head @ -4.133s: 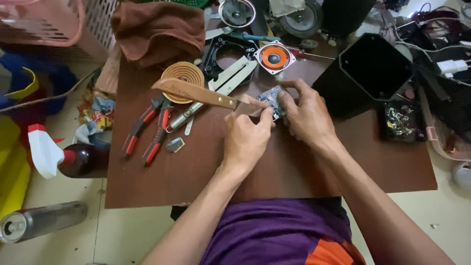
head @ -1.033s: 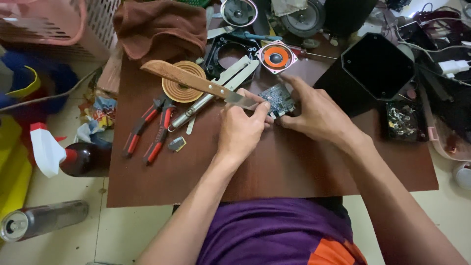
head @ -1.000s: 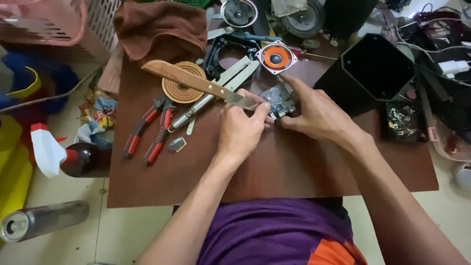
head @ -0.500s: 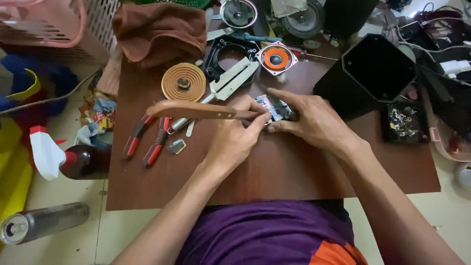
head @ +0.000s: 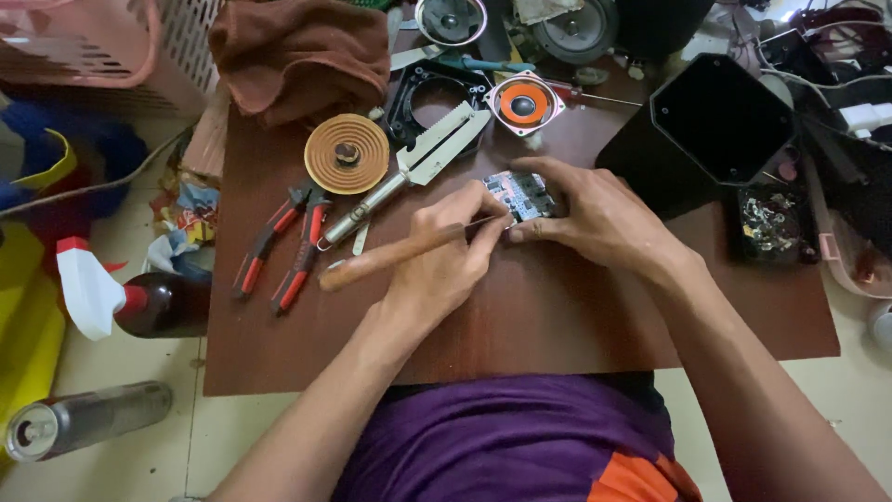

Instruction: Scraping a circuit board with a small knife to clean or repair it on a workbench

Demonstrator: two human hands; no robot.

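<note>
Seen from above, a person's two bare forearms are reaching up from the bottom edge and ending in the left hand (head: 441, 256) and the right hand (head: 590, 218). Neither arm is wearing a sleeve, watch, bracelet or glove, and no rings are showing on the visible fingers. The nails are looking short and plain. Below the hands, between the elbows, the torso is wearing a purple garment (head: 520, 437) of soft fabric, wrinkling in loose folds. Below the right forearm, at the bottom edge, an orange patch (head: 641, 479) is showing against the purple; whether it is part of the same garment or a separate piece cannot be told.
</note>
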